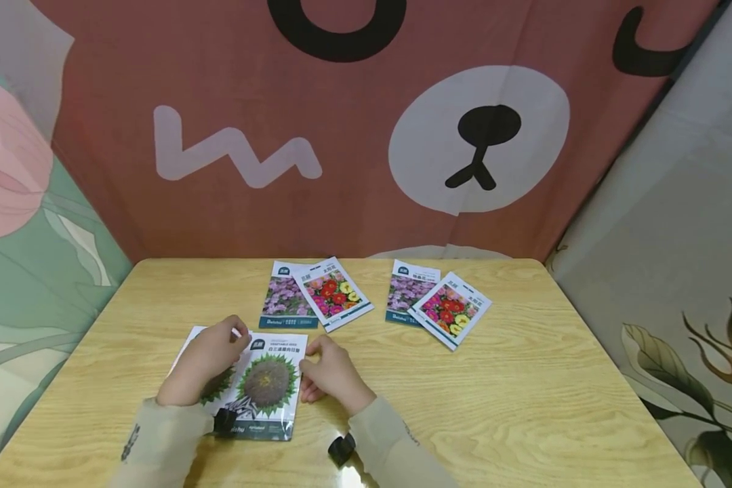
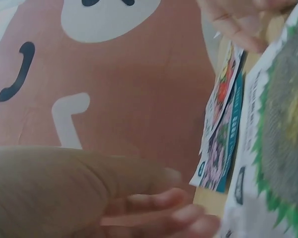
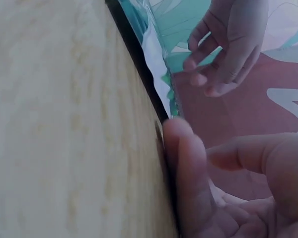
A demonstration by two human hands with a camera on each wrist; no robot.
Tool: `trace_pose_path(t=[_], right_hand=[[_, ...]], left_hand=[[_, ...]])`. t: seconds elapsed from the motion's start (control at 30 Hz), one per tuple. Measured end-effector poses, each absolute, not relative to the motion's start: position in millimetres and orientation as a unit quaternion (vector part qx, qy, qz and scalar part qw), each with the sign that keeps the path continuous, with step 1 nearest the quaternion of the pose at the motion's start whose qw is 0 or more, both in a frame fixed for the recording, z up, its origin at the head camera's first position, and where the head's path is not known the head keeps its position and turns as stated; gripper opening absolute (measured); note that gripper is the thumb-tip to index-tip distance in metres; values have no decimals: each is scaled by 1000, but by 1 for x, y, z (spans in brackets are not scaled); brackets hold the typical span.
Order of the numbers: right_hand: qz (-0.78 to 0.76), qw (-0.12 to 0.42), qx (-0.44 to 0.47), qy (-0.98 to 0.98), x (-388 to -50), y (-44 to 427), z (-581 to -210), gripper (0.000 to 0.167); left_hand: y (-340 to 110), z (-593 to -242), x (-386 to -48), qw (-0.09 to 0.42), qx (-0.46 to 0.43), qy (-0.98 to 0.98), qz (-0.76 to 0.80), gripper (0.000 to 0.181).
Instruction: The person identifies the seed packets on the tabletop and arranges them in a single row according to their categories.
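Two sunflower packets lie overlapped at the table's front left; the right-hand packet point(image 1: 267, 383) covers part of the other point(image 1: 189, 339). Over the left packet and the overlap is my left hand point(image 1: 210, 359), its fingers loosely bent; the right wrist view shows this hand point(image 3: 233, 44) raised, holding nothing. My right hand point(image 1: 332, 373) touches the right edge of the upper packet with thumb and fingertips. In the right wrist view its fingers point(image 3: 191, 163) rest low against the tabletop, with the thumb apart from the packet's face.
Behind, a purple-flower packet point(image 1: 287, 298) lies partly under a red-and-yellow-flower packet point(image 1: 334, 295). A similar overlapping pair, purple point(image 1: 402, 291) and mixed-flower point(image 1: 451, 310), lies to their right. A printed cloth point(image 1: 341, 203) hangs behind the wooden table point(image 1: 494, 420).
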State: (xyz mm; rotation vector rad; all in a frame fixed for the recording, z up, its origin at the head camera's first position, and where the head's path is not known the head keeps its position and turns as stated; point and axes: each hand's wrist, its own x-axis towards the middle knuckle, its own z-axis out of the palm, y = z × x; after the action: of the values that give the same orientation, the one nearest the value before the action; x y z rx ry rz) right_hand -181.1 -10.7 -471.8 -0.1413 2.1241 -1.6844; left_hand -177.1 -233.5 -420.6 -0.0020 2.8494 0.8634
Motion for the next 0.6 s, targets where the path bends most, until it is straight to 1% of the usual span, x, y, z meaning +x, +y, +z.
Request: trace_pose_path(t=[0.07,0.17,0.3,0.37,0.43,0.53,0.6], right_hand=[[-606,192,-48,770,-184,-10,-472,18],[-610,149,-48,777,-189,-6,-470,20],[-590,78,-65,801,-196,-1,-466,26],[-574,55,-72,814,-199,2,-466,30],[-566,48,-75,819,-201,4,-466,32],[-572,56,-72,815,-203,4,-467,35],[-575,59,-69,813,-204,4,-468,36]], left_hand=[[-229,-420,-178,56,10,954,295,22],[-220,-421,-178,33,14,951,307,31],[-209,-422,-179,7,4,944,329,42],[-204,-423,-181,-12,-3,939,343,45],[-199,-424,-183,-33,-14,933,359,49],[-193,-425,-186,-60,-31,926,372,52],[-191,-425,-188,-70,-38,923,378,56]])
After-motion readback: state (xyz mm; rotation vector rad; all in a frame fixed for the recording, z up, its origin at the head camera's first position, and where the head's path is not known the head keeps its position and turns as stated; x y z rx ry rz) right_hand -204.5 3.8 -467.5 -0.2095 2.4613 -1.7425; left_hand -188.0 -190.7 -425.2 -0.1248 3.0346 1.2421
